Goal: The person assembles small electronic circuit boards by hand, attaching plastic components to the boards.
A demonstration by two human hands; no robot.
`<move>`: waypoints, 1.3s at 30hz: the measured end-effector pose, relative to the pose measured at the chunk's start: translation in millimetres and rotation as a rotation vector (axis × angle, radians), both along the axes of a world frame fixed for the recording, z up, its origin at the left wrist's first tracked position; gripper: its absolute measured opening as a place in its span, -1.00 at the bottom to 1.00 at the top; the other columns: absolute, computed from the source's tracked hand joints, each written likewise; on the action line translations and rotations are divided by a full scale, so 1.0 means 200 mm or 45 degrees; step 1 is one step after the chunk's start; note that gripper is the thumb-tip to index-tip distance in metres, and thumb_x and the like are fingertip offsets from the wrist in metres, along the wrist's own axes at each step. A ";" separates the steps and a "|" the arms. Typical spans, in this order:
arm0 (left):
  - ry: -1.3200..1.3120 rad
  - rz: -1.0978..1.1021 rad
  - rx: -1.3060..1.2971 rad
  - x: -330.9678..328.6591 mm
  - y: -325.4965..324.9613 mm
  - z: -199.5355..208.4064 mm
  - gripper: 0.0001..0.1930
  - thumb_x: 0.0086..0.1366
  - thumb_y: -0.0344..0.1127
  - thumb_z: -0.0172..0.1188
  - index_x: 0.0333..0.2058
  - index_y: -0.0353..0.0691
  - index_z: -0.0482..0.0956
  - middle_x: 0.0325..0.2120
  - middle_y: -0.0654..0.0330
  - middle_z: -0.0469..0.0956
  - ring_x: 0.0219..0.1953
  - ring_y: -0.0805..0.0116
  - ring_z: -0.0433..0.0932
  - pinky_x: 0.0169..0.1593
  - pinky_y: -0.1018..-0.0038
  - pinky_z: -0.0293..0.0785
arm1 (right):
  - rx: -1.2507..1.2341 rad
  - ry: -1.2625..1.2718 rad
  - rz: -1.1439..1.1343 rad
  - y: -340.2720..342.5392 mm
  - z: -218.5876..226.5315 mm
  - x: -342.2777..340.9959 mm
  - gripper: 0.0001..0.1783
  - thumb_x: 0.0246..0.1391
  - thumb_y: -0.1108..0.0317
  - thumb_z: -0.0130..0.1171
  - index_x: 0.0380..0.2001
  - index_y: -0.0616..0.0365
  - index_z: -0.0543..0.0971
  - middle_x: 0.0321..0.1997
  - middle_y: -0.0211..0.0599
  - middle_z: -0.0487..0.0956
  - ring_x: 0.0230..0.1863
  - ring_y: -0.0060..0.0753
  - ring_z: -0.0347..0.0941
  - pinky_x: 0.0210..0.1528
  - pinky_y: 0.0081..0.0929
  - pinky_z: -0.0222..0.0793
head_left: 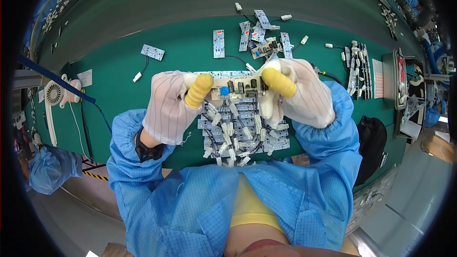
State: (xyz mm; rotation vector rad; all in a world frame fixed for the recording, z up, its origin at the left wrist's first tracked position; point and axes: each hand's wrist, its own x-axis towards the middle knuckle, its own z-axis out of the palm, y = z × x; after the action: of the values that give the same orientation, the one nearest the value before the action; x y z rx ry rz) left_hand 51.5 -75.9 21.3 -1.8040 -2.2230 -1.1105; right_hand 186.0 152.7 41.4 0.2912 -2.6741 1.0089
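Note:
Both my hands wear white striped gloves with yellow finger cots on the thumbs. Between them I hold a circuit board (243, 85) with black cylindrical parts and a round blue component. My left hand (176, 102) pinches its left end. The right end is in the grip of my right hand (297, 90), whose fingers partly cover it. Under and in front of the board lies a pile of white LED boards (278, 143) with white connectors (233, 109) on short black leads. How the held board meets the strip behind it is hard to tell.
On the green mat (114, 85), a loose LED board (153, 52) lies at left and a scattered group (259, 33) at the back. Stacked strips (359, 71) and a black bag (370, 147) are on the right. A small white fan (54, 94) stands far left.

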 end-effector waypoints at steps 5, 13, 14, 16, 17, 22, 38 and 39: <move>0.248 0.152 -0.019 0.01 -0.05 -0.06 -0.66 0.01 -0.29 0.38 -0.17 -0.08 0.61 -0.43 0.26 0.60 -0.47 0.41 0.48 -0.21 0.45 0.39 | -1.729 -0.810 0.264 0.00 -0.06 0.02 -0.65 0.17 0.22 0.10 -0.10 0.26 0.43 -0.34 -0.24 0.58 -0.44 -0.45 0.51 -0.44 -0.60 0.43; -0.573 0.231 0.250 -0.20 0.09 -0.01 -0.72 0.13 -0.38 0.28 -0.14 -0.20 0.63 -0.22 0.10 0.57 -0.23 0.35 0.52 -0.14 0.51 0.42 | -0.907 -0.044 -0.360 -0.06 0.04 0.08 -0.18 0.06 -0.03 0.22 0.21 0.32 0.23 -0.09 -0.15 0.53 -0.15 -0.38 0.48 -0.07 -0.47 0.37; -0.690 0.297 0.312 -0.30 0.05 -0.06 -0.73 0.15 -0.42 0.24 -0.13 -0.20 0.62 -0.14 0.07 0.56 -0.15 0.32 0.53 -0.07 0.49 0.42 | -0.820 0.052 -0.441 -0.02 0.05 0.14 -0.20 0.07 -0.04 0.20 0.19 0.34 0.24 -0.10 -0.15 0.53 -0.13 -0.37 0.48 -0.08 -0.48 0.37; -0.444 0.407 0.028 -0.51 -0.07 -0.15 -0.72 0.19 -0.48 0.14 -0.10 -0.18 0.62 0.03 0.03 0.47 0.06 0.23 0.46 0.06 0.45 0.36 | -0.616 0.233 -0.592 0.10 0.08 0.28 -0.37 0.16 0.13 0.15 0.15 0.34 0.30 -0.12 -0.16 0.54 -0.10 -0.36 0.47 -0.03 -0.46 0.37; -0.328 0.484 -0.085 -0.57 -0.11 -0.22 -0.72 0.21 -0.48 0.11 -0.10 -0.18 0.61 0.08 0.03 0.44 0.11 0.20 0.42 0.10 0.43 0.33 | -0.497 0.285 -0.729 0.17 0.08 0.35 -0.46 0.15 0.28 0.15 0.14 0.30 0.32 -0.12 -0.18 0.54 -0.11 -0.37 0.48 -0.02 -0.45 0.36; -0.190 0.591 -0.207 -0.62 -0.28 -0.37 -0.68 0.23 -0.53 0.05 -0.06 -0.16 0.58 0.14 0.04 0.38 0.19 0.17 0.35 0.19 0.45 0.24 | 0.316 -0.077 -1.515 0.41 -0.04 0.63 -0.48 0.03 0.45 0.23 0.10 0.09 0.41 -0.12 -0.21 0.54 -0.03 -0.33 0.47 -0.04 -0.48 0.40; -0.171 0.650 -0.195 -0.59 -0.23 -0.41 -0.59 0.19 -0.58 0.05 -0.02 -0.04 0.58 0.16 0.17 0.39 0.14 0.29 0.41 0.03 0.54 0.37 | 0.960 -0.249 -1.658 0.53 -0.49 0.88 -0.56 -0.11 0.43 0.27 -0.09 0.02 0.45 -0.16 -0.17 0.43 -0.24 -0.08 0.49 -0.27 -0.26 0.46; -0.172 0.649 -0.195 -0.59 -0.23 -0.41 -0.59 0.19 -0.58 0.05 -0.02 -0.04 0.58 0.16 0.17 0.39 0.14 0.29 0.41 0.03 0.54 0.37 | 0.947 -0.223 -1.643 0.56 -0.52 0.90 -0.60 -0.13 0.45 0.27 -0.15 0.04 0.47 -0.17 -0.18 0.44 -0.25 -0.09 0.49 -0.28 -0.26 0.46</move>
State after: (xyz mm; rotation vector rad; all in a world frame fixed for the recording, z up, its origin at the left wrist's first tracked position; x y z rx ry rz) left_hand -67.2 -121.4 -59.7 -1.1129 -2.6902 -0.9954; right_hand 366.3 265.3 -62.1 -1.2608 -2.4171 -0.3583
